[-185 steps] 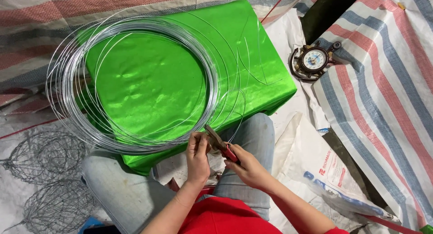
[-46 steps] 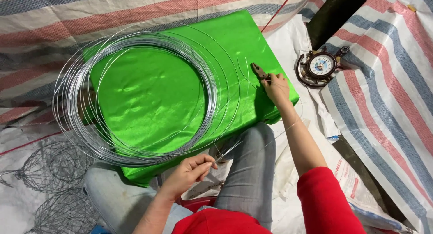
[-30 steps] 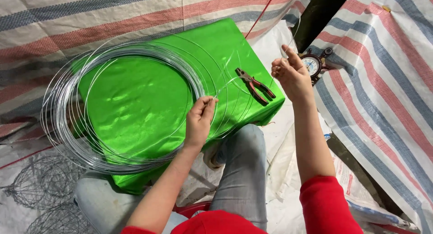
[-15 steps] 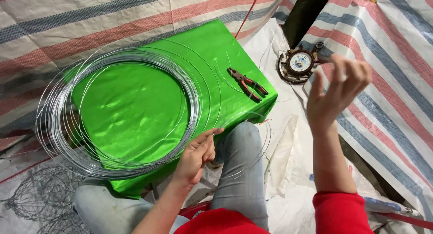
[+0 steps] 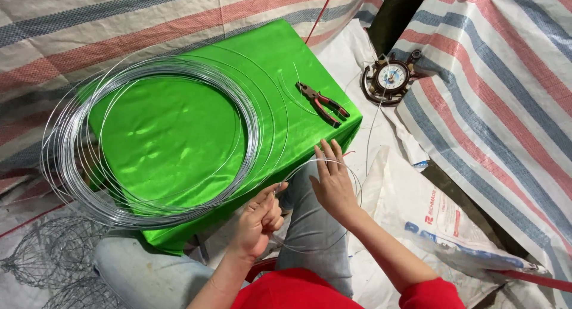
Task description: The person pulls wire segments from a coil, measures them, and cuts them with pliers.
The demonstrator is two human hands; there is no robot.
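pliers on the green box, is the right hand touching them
Apart. The head view shows the pliers lying alone on the green box, bare green cover between them and the right hand.

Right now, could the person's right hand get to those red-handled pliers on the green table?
Probably yes. The right hand hovers open by the near edge of the green table, and the pliers lie just beyond it on bare cloth, with only thin wire nearby.

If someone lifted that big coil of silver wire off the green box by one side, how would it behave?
The wire coil would probably sag and spread, since its many thin loops lie loose and unbound, some straying past the green box. It likely springs: the strand between the left hand and right hand keeps a curve. It may snag.
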